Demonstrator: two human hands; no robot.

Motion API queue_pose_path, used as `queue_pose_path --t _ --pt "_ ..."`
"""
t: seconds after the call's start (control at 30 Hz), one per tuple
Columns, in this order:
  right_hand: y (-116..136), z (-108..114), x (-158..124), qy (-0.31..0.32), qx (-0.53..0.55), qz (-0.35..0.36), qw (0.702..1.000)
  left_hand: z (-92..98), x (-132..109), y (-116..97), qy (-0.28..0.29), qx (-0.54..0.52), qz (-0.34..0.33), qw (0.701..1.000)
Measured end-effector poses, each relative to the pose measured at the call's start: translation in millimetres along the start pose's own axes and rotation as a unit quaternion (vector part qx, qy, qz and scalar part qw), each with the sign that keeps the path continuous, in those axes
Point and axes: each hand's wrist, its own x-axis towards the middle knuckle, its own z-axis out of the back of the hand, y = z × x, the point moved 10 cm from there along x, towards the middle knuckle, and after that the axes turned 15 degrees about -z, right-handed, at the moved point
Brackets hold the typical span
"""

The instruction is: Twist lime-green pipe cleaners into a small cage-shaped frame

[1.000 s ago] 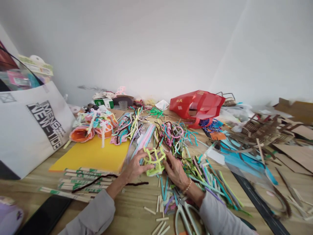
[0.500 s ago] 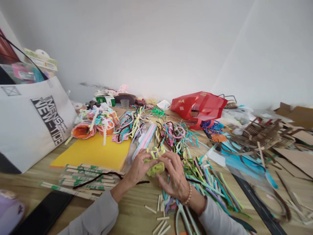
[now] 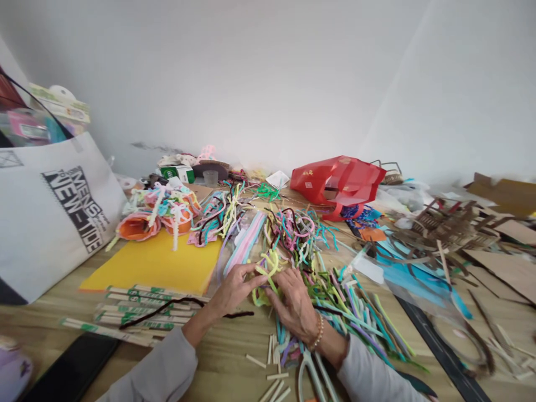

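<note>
My left hand and my right hand meet over a small shape bent from yellow-green pipe cleaners. The fingers of both hands are curled round it and pinch its strands. It sits low over the wooden table, at the near edge of a heap of coloured pipe cleaners. A dark brown pipe cleaner lies under my left wrist. Scissors with pale handles lie beside my right forearm.
A yellow sheet and wrapped chopsticks lie to the left. A white printed bag stands further left. A red bag is at the back. Cardboard strips and pieces spread right. A black phone lies near left.
My hands have closed in on the yellow-green shape and squeezed it from an open frame into a tighter bundle; my right hand moved left over it.
</note>
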Motion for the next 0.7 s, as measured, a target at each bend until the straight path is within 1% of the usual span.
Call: queue_pose_path --t 0.1,0.27,0.47,0.6,0.7 --pt "0.1 -1.7 -0.1 0.009 0.016 0.001 1.0 -0.3 -1.2 2.3 0.004 0.016 0.004 1.0" --pt "3.5 -1.5 -2.5 0.027 0.05 0.028 0.998 2.5 -1.7 7.4 -0.02 0.003 -0.013 1.0" --pt "4.2 -1.1 -2.9 0.057 0.111 0.048 0.991 -2.8 -3.0 22.3 0.01 -0.068 0.009 0.998" --pt "4.6 -4.1 0.1 0.079 0.142 0.074 0.984 -7.7 -2.9 24.5 0.037 -0.131 0.023 0.99" --pt "0.2 -6.6 2.4 0.092 0.151 0.068 0.982 -11.7 -3.7 25.2 0.05 -0.182 0.043 0.981"
